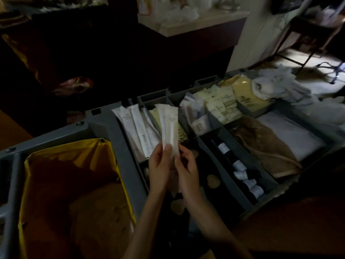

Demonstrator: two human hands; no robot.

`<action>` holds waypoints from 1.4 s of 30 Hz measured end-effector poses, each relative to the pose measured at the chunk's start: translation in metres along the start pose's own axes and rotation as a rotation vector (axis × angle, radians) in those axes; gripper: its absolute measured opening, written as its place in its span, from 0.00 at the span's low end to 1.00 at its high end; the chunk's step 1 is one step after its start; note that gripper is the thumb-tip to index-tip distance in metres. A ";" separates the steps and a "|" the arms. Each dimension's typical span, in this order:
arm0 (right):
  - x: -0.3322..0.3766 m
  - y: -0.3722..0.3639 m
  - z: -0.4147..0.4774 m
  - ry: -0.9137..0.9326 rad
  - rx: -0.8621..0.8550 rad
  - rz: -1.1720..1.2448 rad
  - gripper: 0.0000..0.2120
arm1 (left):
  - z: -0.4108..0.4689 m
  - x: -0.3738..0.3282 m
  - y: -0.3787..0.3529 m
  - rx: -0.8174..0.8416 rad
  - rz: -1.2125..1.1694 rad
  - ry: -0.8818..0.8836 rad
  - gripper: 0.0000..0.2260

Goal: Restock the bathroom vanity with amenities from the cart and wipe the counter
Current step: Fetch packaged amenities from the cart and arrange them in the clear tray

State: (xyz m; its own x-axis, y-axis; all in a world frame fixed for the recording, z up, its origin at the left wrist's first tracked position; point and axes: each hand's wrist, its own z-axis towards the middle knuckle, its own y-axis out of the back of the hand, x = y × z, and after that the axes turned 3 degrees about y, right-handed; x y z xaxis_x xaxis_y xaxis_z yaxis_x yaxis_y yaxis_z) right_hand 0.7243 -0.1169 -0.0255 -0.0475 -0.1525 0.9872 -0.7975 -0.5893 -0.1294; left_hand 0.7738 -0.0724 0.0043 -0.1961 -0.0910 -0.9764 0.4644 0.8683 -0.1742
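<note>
My left hand [158, 166] and right hand [186, 169] both pinch long white sachets [169, 126] upright over the cart [104, 124], probably to count them

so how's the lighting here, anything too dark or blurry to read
Head view: dim overall, upper left nearly black; brightest on the floor at upper right; print on the packets too soft to read; cart edges seem to bow from the wide lens.
</note>
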 end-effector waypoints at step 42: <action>0.046 0.428 -0.493 0.110 -1.301 0.457 0.13 | -0.548 0.116 -0.218 1.311 0.496 -0.172 0.07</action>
State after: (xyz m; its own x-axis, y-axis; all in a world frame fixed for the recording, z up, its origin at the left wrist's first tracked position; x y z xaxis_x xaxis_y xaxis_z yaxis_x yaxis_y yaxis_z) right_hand 0.0849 0.0150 0.0112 -0.4522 -0.0310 0.8914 -0.6777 0.6617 -0.3208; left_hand 0.1767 -0.0047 -0.0009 0.2850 -0.0544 -0.9570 0.9263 -0.2409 0.2896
